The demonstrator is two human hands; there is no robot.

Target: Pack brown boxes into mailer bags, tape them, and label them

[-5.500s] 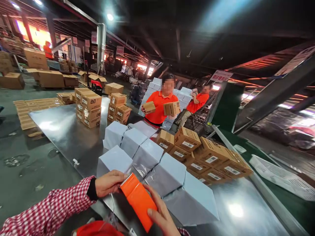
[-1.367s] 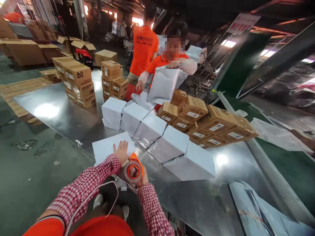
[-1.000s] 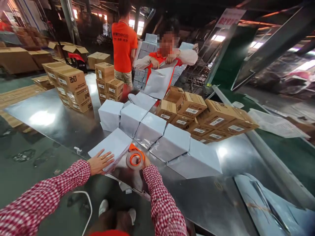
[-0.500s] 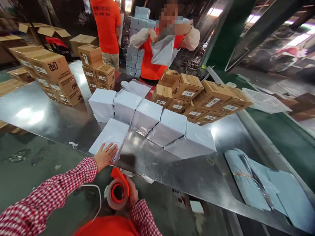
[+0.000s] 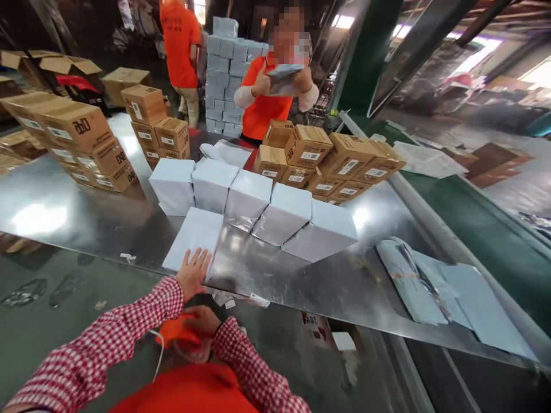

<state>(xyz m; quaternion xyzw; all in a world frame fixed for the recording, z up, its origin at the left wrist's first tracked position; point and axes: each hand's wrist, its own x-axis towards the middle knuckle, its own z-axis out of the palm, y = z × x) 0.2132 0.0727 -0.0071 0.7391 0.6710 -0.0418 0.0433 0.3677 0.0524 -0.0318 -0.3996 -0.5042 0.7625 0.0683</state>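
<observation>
My left hand (image 5: 193, 274) lies flat with fingers spread on the near edge of a pale, plastic-wrapped package (image 5: 197, 230) on the metal table (image 5: 253, 267). Below the table edge, my right hand (image 5: 205, 321) is closed on an orange tape dispenser (image 5: 178, 334), which is partly hidden by my left forearm. Just beyond the package stands a slanting row of several similar wrapped packages (image 5: 247, 198), side by side.
Brown cartons (image 5: 81, 129) are stacked at the left, and more cartons (image 5: 310, 146) behind the row. Flat grey mailing bags (image 5: 413, 281) lie at the right. Across the table, a person (image 5: 267, 115) holds a grey bag. A green conveyor (image 5: 465, 212) runs along the right.
My right hand has lowered the tape dispenser and turned it towards the left, under my left forearm. My left hand stays on the package. The view has shifted; the person opposite has lowered their bag.
</observation>
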